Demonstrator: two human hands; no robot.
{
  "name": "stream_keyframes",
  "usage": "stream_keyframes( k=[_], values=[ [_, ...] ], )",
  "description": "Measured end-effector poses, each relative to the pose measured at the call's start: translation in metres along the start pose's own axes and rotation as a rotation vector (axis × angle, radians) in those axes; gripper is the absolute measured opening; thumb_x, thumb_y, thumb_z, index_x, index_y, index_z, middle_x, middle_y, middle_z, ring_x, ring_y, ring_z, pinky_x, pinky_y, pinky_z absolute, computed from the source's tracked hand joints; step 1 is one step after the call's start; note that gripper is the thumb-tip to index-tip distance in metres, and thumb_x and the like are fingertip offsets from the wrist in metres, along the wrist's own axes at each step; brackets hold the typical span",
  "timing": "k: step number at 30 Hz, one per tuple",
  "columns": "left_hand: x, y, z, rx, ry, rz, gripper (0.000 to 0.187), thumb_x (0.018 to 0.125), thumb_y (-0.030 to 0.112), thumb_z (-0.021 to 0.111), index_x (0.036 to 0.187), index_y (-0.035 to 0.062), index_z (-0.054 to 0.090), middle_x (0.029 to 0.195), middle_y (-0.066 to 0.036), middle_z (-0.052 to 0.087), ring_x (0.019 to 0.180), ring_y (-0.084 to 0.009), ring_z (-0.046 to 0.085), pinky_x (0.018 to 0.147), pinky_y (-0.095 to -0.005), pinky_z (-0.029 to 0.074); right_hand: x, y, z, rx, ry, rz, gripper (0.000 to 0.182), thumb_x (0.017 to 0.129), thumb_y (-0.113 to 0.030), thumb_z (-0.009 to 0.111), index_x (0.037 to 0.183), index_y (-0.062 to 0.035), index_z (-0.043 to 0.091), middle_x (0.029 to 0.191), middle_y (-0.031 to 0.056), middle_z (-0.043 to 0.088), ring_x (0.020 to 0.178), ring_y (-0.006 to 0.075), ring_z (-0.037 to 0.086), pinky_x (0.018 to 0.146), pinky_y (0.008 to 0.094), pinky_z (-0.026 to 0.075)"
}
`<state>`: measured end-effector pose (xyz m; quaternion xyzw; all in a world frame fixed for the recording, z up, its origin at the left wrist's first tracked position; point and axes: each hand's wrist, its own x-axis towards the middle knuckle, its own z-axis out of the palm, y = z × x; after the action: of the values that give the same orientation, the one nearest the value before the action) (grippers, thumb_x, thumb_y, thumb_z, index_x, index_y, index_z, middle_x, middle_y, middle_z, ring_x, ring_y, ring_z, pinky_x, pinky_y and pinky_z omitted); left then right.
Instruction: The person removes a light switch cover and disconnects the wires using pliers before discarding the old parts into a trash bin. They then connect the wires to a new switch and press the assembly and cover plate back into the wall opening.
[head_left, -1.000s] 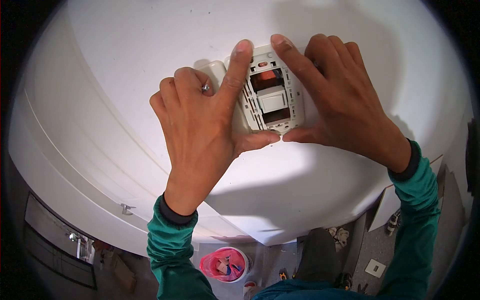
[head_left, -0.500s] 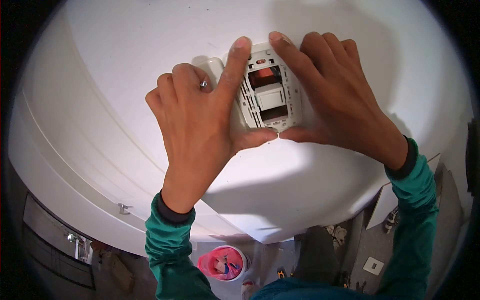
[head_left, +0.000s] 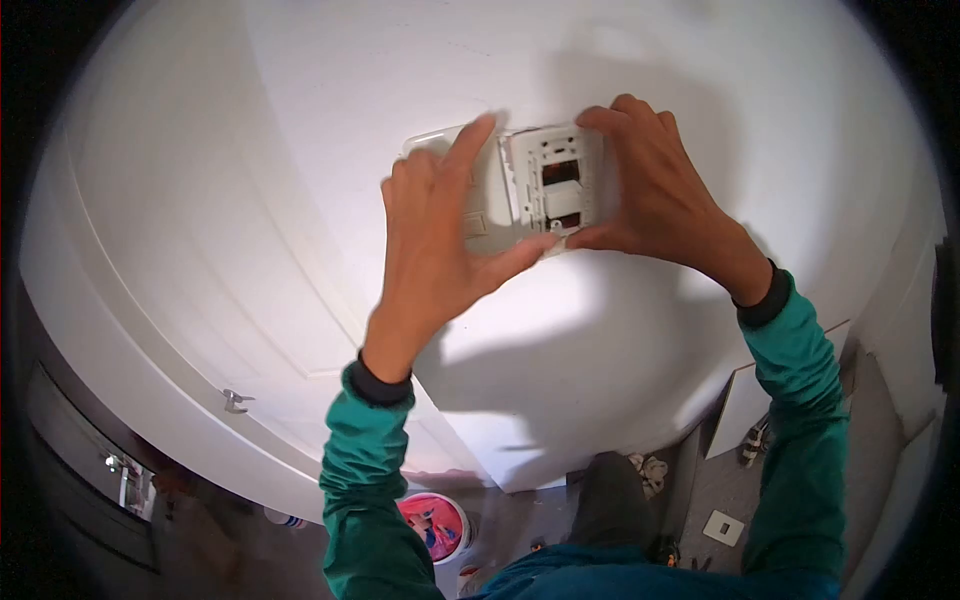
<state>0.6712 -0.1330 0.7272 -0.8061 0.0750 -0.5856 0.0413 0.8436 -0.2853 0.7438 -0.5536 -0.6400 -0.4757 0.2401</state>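
A white switch frame (head_left: 535, 160) with a rectangular white module and dark openings lies against the white wall. My left hand (head_left: 432, 225) is at its left side, thumb near the lower edge and index finger near the top, fingers apart over a neighbouring white plate (head_left: 483, 190). At the right, my right hand (head_left: 660, 190) has its thumb at the lower right corner and its index finger at the upper right corner of the frame. The tips of both thumbs are near each other below the frame. Both hands are slightly blurred.
A white panelled door (head_left: 250, 240) with a metal handle (head_left: 236, 401) stands at the left. Below are a bucket (head_left: 466, 530) with a pink liner, a loose square plate (head_left: 723, 528) on the floor, a leaning white board (head_left: 738, 405) and a crumpled cloth (head_left: 652, 475).
The view has shifted. The left hand's index finger has come off the frame's top left, and more of the neighbouring plate shows. The right hand still borders the frame's right side.
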Motion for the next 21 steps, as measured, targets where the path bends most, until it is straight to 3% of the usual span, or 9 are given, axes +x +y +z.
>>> stream_keyframes(
  k=[2,3,4,5,9,12,15,21],
  values=[
    [-0.024,-0.002,0.007,-0.071,0.166,-0.087,0.049,0.069,0.017,0.079,0.112,0.0068,0.060,0.089,-0.012,0.054,0.079,-0.0294,0.050,0.067,-0.0377,0.040,0.000,0.003,-0.003,0.029,-0.040,0.008,0.099,0.042,-0.037,0.092,0.122,-0.0074,0.042,0.105,0.0116,0.047,0.099,0.0269,0.049,0.084,0.0396,0.035],
    [-0.035,0.001,0.008,-0.009,0.245,-0.061,0.020,0.075,0.010,0.073,0.093,0.0048,0.066,0.070,-0.007,0.051,0.061,-0.0187,0.046,0.053,-0.0281,0.036,-0.001,0.004,-0.004,0.052,-0.046,-0.001,0.097,0.043,-0.034,0.093,0.122,-0.0075,0.042,0.106,0.0114,0.047,0.099,0.0269,0.049,0.084,0.0393,0.036],
    [-0.051,0.001,0.016,-0.075,0.290,-0.084,0.015,0.074,0.008,0.072,0.088,0.0052,0.067,0.065,-0.006,0.051,0.059,-0.0191,0.046,0.053,-0.0292,0.037,-0.002,0.005,-0.005,0.073,-0.053,-0.012,0.096,0.044,-0.031,0.093,0.121,-0.0077,0.041,0.106,0.0112,0.047,0.099,0.0270,0.049,0.085,0.0390,0.036],
    [-0.064,0.009,0.023,-0.110,0.293,-0.141,0.016,0.069,0.003,0.071,0.084,0.0060,0.065,0.072,-0.010,0.056,0.061,-0.0292,0.051,0.056,-0.0365,0.041,-0.002,0.005,-0.006,0.059,-0.057,-0.034,0.096,0.044,-0.031,0.093,0.121,-0.0077,0.041,0.106,0.0112,0.047,0.099,0.0270,0.049,0.085,0.0390,0.036],
    [-0.097,0.011,0.056,-0.132,0.345,-0.115,0.015,0.063,-0.001,0.070,0.076,0.0064,0.064,0.062,-0.004,0.046,0.053,-0.0203,0.041,0.049,-0.0320,0.032,-0.002,0.001,-0.011,0.125,-0.117,0.058,0.088,0.049,-0.024,0.092,0.120,-0.0072,0.041,0.105,0.0096,0.046,0.097,0.0272,0.047,0.086,0.0387,0.037],
    [-0.120,0.006,0.080,-0.127,0.454,-0.100,0.017,0.061,0.000,0.071,0.075,0.0075,0.064,0.060,-0.002,0.042,0.053,-0.0182,0.038,0.049,-0.0309,0.030,0.003,-0.007,-0.019,0.158,-0.239,0.292,0.083,0.055,-0.018,0.091,0.119,-0.0080,0.039,0.107,0.0080,0.045,0.093,0.0254,0.042,0.083,0.0376,0.040],
    [-0.132,0.009,0.086,-0.111,0.502,-0.066,0.015,0.062,0.001,0.071,0.073,0.0096,0.065,0.059,-0.001,0.040,0.052,-0.0176,0.038,0.049,-0.0302,0.030,-0.003,0.000,-0.020,0.220,-0.197,0.245,0.082,0.056,-0.017,0.091,0.118,-0.0087,0.038,0.107,0.0060,0.044,0.093,0.0230,0.041,0.085,0.0356,0.038],
    [-0.147,0.004,0.081,-0.275,0.495,-0.006,0.026,0.072,0.006,0.067,0.097,0.0089,0.066,0.054,0.004,0.036,0.047,-0.0121,0.038,0.048,-0.0282,0.031,0.002,0.000,-0.026,0.297,-0.211,0.187,0.084,0.050,-0.014,0.094,0.109,-0.0156,0.034,0.101,0.0032,0.038,0.094,0.0201,0.039,0.090,0.0329,0.034]
  ],
)
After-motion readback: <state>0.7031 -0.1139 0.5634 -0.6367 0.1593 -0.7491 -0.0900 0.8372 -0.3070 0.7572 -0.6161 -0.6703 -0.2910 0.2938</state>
